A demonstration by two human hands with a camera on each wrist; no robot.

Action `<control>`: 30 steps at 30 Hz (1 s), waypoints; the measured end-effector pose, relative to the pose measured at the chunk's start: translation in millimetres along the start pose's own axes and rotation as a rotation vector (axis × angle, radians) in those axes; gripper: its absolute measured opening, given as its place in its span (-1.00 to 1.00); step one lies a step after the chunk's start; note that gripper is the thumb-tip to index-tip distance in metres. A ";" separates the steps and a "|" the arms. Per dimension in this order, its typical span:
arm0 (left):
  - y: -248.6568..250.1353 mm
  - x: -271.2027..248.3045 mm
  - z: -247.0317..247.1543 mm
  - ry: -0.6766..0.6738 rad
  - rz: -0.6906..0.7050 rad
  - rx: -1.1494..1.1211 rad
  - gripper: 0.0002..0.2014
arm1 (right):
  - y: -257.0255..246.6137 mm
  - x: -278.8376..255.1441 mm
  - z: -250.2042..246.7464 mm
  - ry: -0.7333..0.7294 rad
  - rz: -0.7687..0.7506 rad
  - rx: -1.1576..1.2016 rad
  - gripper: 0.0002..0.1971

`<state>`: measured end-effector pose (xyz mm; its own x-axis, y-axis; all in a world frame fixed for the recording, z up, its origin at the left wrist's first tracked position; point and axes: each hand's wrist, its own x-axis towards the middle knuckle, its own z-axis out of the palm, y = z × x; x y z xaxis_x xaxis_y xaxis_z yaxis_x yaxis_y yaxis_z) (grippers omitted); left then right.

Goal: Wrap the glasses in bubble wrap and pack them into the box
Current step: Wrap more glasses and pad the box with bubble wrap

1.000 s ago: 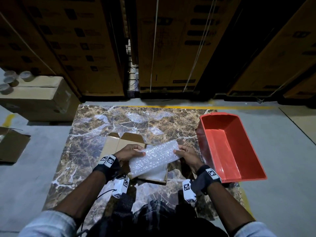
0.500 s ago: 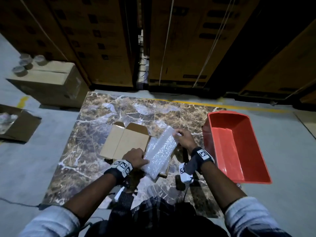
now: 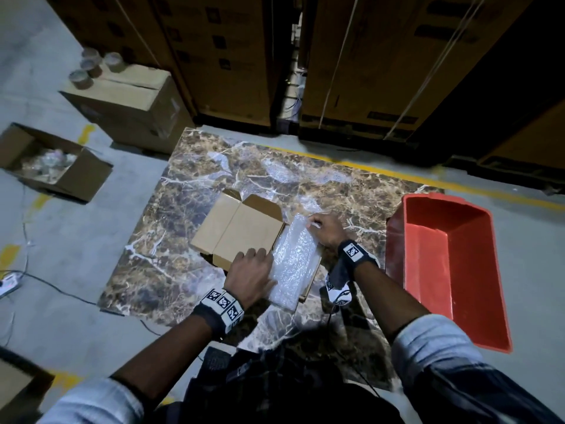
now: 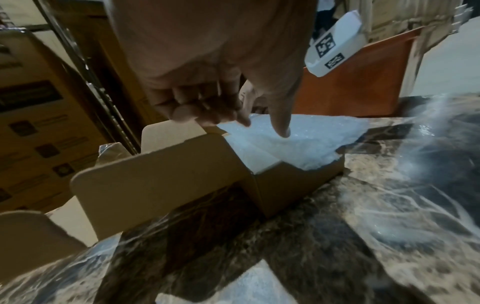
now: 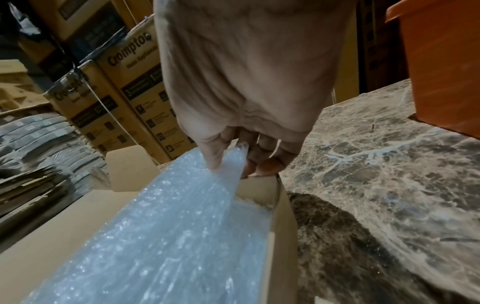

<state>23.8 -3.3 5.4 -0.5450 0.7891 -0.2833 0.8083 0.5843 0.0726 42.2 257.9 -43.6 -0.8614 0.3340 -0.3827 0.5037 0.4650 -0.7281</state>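
Note:
A long bubble-wrapped bundle (image 3: 293, 258) lies lengthwise in the small open cardboard box (image 3: 238, 228) on the marble table; the glasses inside cannot be seen. My right hand (image 3: 318, 228) pinches the far end of the wrap (image 5: 168, 236) between thumb and fingers (image 5: 231, 164), just above the box wall (image 5: 283, 216). My left hand (image 3: 253, 270) is at the bundle's near left side. In the left wrist view its fingers (image 4: 262, 127) curl at the wrap's edge and the thumb presses down on the wrap (image 4: 311, 139). The box lid (image 4: 155, 181) lies open to the left.
An empty red plastic tub (image 3: 452, 264) stands at the table's right edge. On the floor to the left are an open carton with clear items (image 3: 52, 166) and a closed carton bearing tape rolls (image 3: 91, 68). Tall stacked cartons (image 3: 382, 56) stand behind the table (image 3: 189, 179).
The bundle went from crosswise above the box to lengthwise down in it. My right hand moved to its far end, my left hand to its near left side.

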 end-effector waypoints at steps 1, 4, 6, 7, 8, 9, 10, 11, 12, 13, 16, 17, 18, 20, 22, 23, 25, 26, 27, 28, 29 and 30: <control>0.4 -3.1 3.6 0.030 0.101 -0.011 -0.58 | -0.8 -0.2 0.6 0.009 0.000 -0.016 -0.87; 3.0 -8.8 15.8 0.055 0.397 -0.006 -0.78 | -4.1 -1.8 2.3 0.023 0.003 -0.046 -0.83; 4.9 -9.5 19.7 0.023 0.436 -0.022 -0.81 | -5.7 -2.8 3.4 0.031 -0.009 -0.068 -0.81; 6.2 -9.8 19.8 -0.004 0.419 -0.041 -0.84 | -6.8 -4.4 3.8 0.034 -0.017 -0.089 -0.79; 7.2 -9.9 20.1 -0.037 0.399 -0.060 -0.88 | -6.6 -6.6 4.7 0.047 -0.028 -0.116 -0.77; 7.5 -9.9 20.9 -0.072 0.381 -0.079 -0.90 | -7.0 -9.6 6.0 0.081 -0.042 -0.151 -0.75; 7.4 -9.9 20.8 -0.089 0.369 -0.101 -0.92 | -6.7 -13.1 7.7 0.135 -0.062 -0.194 -0.73; 7.0 -9.8 20.0 -0.097 0.359 -0.111 -0.93 | -8.1 -17.2 9.1 0.195 -0.087 -0.247 -0.73; 6.4 -9.9 18.6 -0.095 0.350 -0.121 -0.93 | -10.4 -21.5 10.6 0.245 -0.121 -0.305 -0.74; 5.2 -9.9 17.8 -0.086 0.338 -0.136 -0.92 | -14.2 -25.6 11.4 0.264 -0.161 -0.363 -0.76; 2.8 -9.7 19.3 -0.055 0.298 -0.178 -0.92 | -16.7 -32.9 15.0 0.138 -0.290 -0.466 -0.81; 2.4 -9.3 20.3 -0.045 0.290 -0.181 -0.94 | -14.9 -34.0 16.2 0.075 -0.320 -0.487 -0.79; 2.7 -8.5 21.8 -0.035 0.288 -0.183 -0.94 | -11.4 -34.5 17.0 0.027 -0.342 -0.508 -0.75; 2.7 -6.9 23.5 -0.030 0.290 -0.186 -0.91 | -5.4 -34.9 17.4 -0.021 -0.358 -0.544 -0.66; 0.1 -4.3 25.1 -0.022 0.290 -0.185 -0.86 | -4.8 -34.5 14.4 -0.002 -0.350 -0.593 -0.56; -1.6 -2.8 26.1 -0.019 0.276 -0.184 -0.84 | -6.3 -33.9 11.7 0.004 -0.350 -0.627 -0.50; -3.7 -1.1 27.8 -0.024 0.224 -0.163 -0.83 | -7.5 -29.9 7.1 -0.004 -0.379 -0.719 -0.43; -3.4 -0.8 28.3 -0.033 0.197 -0.142 -0.84 | -9.7 -27.7 3.9 -0.011 -0.400 -0.764 -0.41; -1.8 -1.2 28.0 -0.039 0.177 -0.115 -0.84 | -10.4 -26.1 -0.1 -0.023 -0.416 -0.803 -0.39; 0.9 -2.4 27.5 -0.039 0.163 -0.083 -0.86 | -12.1 -24.1 -4.0 -0.037 -0.430 -0.829 -0.39; 4.0 -3.5 26.6 -0.028 0.156 -0.052 -0.86 | -12.3 -21.7 -6.2 -0.059 -0.424 -0.846 -0.42; 7.5 -5.0 25.7 -0.020 0.146 -0.026 -0.83 | -9.4 -19.6 -7.9 -0.087 -0.410 -0.854 -0.48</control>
<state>38.3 -7.8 -17.2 -0.4173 0.8622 -0.2872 0.8724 0.4686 0.1392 54.9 253.4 -24.9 -0.9662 -0.0346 -0.2556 0.0086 0.9861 -0.1660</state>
